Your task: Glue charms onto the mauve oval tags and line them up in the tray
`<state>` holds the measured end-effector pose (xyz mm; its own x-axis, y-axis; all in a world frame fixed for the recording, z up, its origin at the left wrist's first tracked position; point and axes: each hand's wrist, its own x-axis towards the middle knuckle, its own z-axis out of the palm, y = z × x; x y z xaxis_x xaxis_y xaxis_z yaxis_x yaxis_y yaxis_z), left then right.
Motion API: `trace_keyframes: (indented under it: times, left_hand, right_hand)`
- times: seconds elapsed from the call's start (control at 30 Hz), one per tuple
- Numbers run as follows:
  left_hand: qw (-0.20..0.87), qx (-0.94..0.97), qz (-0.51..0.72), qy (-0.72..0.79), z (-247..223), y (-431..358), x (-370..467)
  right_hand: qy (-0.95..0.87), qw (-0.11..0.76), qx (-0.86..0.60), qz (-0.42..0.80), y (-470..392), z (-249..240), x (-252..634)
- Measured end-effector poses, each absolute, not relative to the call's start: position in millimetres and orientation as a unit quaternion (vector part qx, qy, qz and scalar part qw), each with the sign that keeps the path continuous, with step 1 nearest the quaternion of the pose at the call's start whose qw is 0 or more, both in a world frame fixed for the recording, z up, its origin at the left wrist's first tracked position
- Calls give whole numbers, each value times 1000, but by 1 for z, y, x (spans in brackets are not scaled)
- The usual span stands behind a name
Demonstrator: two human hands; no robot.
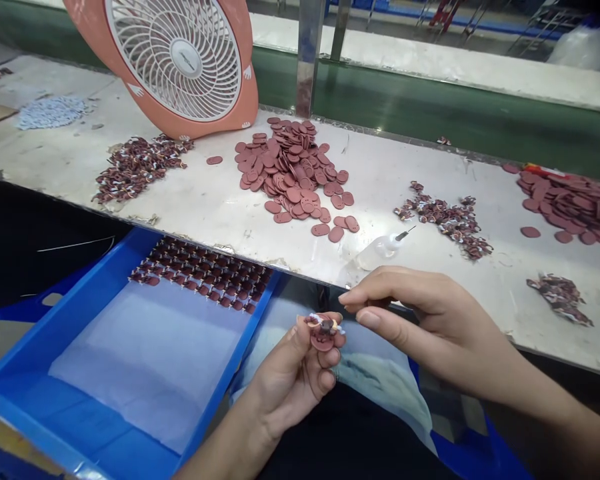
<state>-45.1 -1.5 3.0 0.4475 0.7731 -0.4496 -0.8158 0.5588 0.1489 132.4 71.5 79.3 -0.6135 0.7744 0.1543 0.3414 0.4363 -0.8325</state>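
My left hand (295,373) pinches a small maroon oval piece (323,343) in front of my lap. On that piece sits a small dark brown part with pale blue and yellowish ends. My right hand (425,327) hovers just right of it, thumb and forefinger apart, with nothing seen between them. Behind my right hand, a clear bottle with a thin needle tip (387,247) lies on the table. A large heap of maroon oval pieces (295,173) spreads beyond, and a small pile of brown parts (450,220) lies to the right.
A blue tray (250,340) at lower left holds rows of assembled pieces (200,270) on a white sheet. An orange fan (253,87) stands on the white table (215,200). More brown parts (135,167), pale blue bits (53,112) and another maroon heap (570,200) lie around.
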Motion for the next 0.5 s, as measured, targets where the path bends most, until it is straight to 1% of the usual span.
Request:
trace_keyframes:
  times: [0.17,0.5]
  left_hand:
    - [851,-54,471,226,2,-1,-46]
    - [840,-31,485,242,1,1,-45]
  right_hand:
    - [-789,262,-346,435,67,73,127]
    - [-799,264,-321,435,68,71,121]
